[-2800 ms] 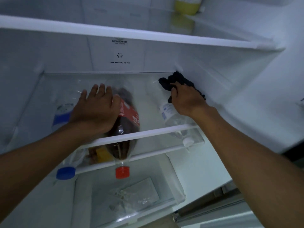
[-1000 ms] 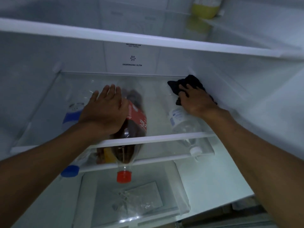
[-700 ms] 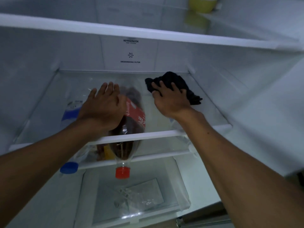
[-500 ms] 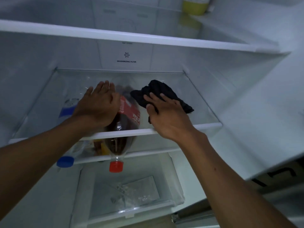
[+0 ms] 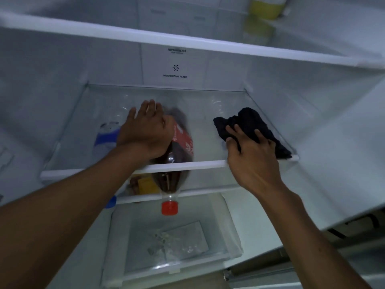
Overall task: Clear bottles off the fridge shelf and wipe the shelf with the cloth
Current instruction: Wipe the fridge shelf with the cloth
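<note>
The right hand (image 5: 253, 161) presses flat, fingers spread, on a crumpled dark cloth (image 5: 245, 124) at the right front of the smooth glass shelf (image 5: 208, 140). The left hand (image 5: 145, 130) lies open-palmed there too. Under the glass a cola bottle (image 5: 177, 163) lies lengthwise, red cap (image 5: 169, 207) pointing outward past the white front edge. Bare glass stretches between the hands.

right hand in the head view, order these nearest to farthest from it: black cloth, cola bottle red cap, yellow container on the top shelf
From the right hand:
1. black cloth, directly under its fingers on the right of the glass shelf.
2. red cap of the cola bottle, lower left, below the shelf edge.
3. yellow container, far up at the back of the top shelf.
</note>
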### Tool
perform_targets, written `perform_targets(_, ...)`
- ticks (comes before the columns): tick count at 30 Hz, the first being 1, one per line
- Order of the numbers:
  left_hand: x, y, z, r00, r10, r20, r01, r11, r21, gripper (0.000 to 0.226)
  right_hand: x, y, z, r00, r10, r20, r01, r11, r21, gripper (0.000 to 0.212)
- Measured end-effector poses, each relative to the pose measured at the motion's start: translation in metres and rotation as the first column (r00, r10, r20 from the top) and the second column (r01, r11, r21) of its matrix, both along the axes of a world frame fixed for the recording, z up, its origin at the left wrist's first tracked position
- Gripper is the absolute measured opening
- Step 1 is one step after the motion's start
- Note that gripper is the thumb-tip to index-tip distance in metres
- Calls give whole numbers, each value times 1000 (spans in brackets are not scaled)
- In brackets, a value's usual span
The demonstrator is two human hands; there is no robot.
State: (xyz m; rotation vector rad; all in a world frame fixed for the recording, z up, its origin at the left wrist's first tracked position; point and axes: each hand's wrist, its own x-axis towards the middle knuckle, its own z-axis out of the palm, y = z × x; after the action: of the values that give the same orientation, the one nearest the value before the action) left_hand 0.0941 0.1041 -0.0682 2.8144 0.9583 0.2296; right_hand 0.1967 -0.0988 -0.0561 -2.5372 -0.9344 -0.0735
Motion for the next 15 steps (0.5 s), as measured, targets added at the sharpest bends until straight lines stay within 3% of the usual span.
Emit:
perform_targets(3, -3, -3, 3, 998, 31, 50, -28, 997, -73, 63, -44, 31, 1, 988, 146, 45, -145, 989, -17, 48)
perform_targets(5, -8, -8, 10, 985, 49, 166, -29, 993, -116, 54, -64, 48, 0, 955, 292, 51, -289, 956, -54, 51)
perform_targets(7, -15, -14, 22, 928, 135, 347, -52, 970, -239, 46, -59, 53, 6, 920, 391, -38, -393, 913, -112, 48)
perform_targets(9, -25, -15, 32, 881, 223, 416, -115, 956, -269, 43, -38, 55, 14, 893, 434, -120, -449, 875, -182, 47)
perform_targets(12, -47, -11, 30, 939, 242, 246, -220, 969, -114, 36, -14, 74, 14, 881, 458, -120, -472, 827, -306, 48)
perform_targets(15, -78, 4, 12, 974, 117, 196, -140, 984, 107, 38, 4, 103, 11, 879, 464, -111, -473, 818, -328, 49)
